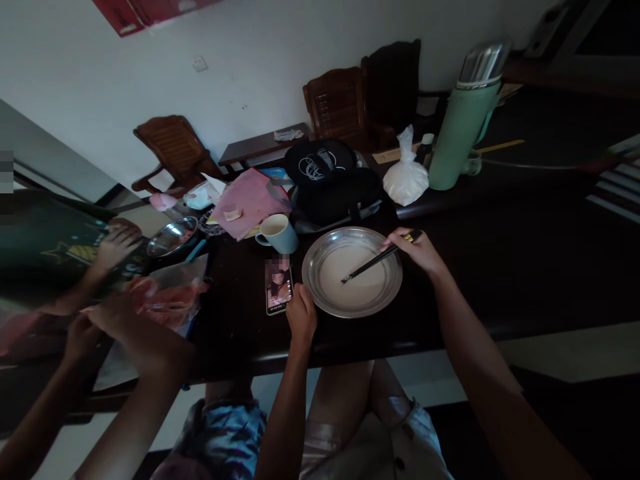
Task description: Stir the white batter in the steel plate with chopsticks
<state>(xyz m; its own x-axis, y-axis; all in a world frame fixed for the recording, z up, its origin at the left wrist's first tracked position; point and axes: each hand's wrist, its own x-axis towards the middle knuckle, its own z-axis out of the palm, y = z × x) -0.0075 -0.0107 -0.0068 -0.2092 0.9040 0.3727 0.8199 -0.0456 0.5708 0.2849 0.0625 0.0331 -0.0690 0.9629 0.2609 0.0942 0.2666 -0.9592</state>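
Note:
A wide metal bowl (310, 293) of pale, creamy liquid (345, 257) stands on the dark table in front of me. My left hand (302, 312) is closed on the bowl's near left rim, close beside a phone (279, 287) with a lit screen. My right hand (413, 248), above the bowl's right edge, is closed around black chopsticks (377, 259). They slant down to the left, their tips at the liquid. Just behind the bowl are a light blue mug (283, 239) and an open black case (335, 193) with a coiled cable.
On the left, other people's hands (117, 247) and arms are near raw meat (165, 300) on a sheet and a metal bowl (173, 237). A tied bag of white powder (407, 177) and a tall green thermos (465, 127) stand back right. Wooden chairs (335, 103) stand behind.

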